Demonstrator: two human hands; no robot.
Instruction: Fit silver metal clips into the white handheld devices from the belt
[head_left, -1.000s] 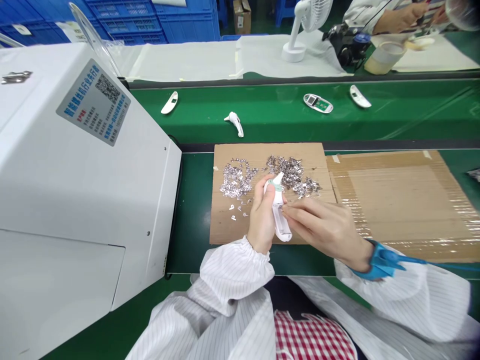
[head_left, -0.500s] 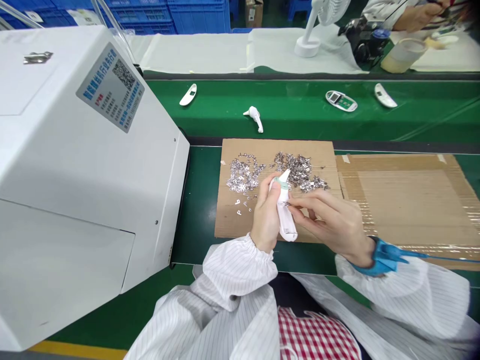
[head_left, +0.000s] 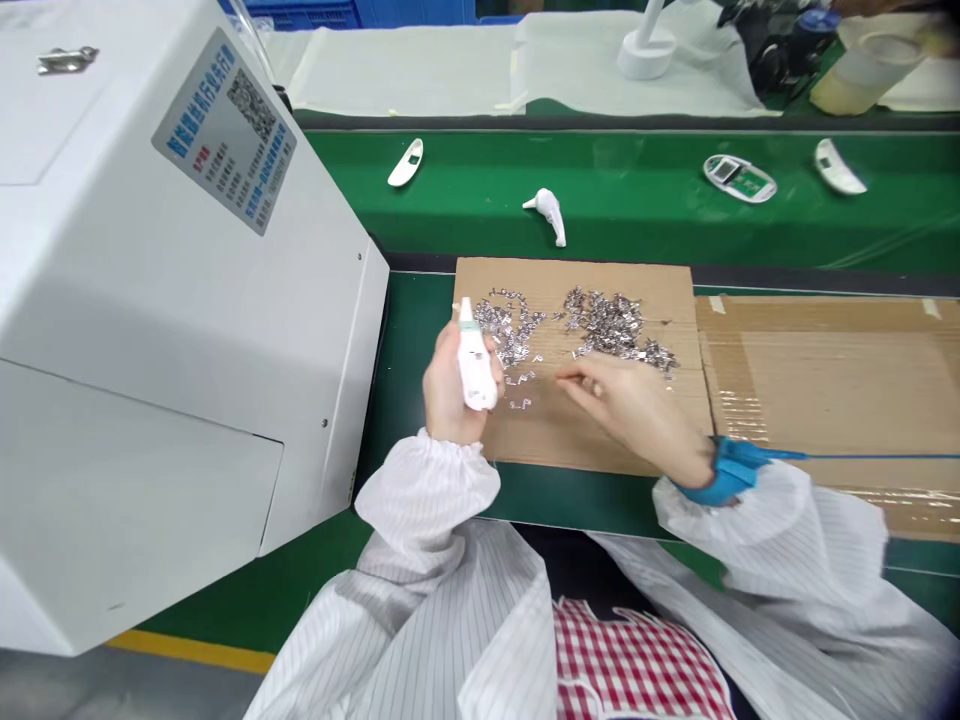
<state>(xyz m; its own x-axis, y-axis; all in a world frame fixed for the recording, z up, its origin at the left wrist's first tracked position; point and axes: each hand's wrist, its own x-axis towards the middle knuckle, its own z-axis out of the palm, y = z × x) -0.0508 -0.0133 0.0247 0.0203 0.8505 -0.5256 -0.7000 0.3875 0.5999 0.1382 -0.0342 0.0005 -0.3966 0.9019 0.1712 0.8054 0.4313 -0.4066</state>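
My left hand [head_left: 452,392] is wrapped round a white ear thermometer [head_left: 477,368], its pale green collar and nozzle pointing away from me. A few small dark openings show on its upper face. My right hand [head_left: 626,400] hovers over the cardboard sheet [head_left: 555,440], thumb and fingertips pinched together; whatever is between them is too small to make out. Just beyond its fingers lies a heap of small metal contact pieces [head_left: 611,325]. A second, looser heap of shiny metal pieces [head_left: 510,335] is partly hidden behind my left hand and the thermometer.
A large white machine [head_left: 187,350] fills the left side. On the green conveyor [head_left: 465,210] lie white shell parts [head_left: 406,163], a nozzle piece [head_left: 548,213] and a housing with a circuit board [head_left: 740,179]. A blue wrist strap's cord [head_left: 862,457] runs right across taped cardboard [head_left: 840,375].
My left hand has carried the thermometer to the left, apart from my right hand. My right hand has let go of the thermometer's side and now pinches above the cardboard. The camera view has tilted down.
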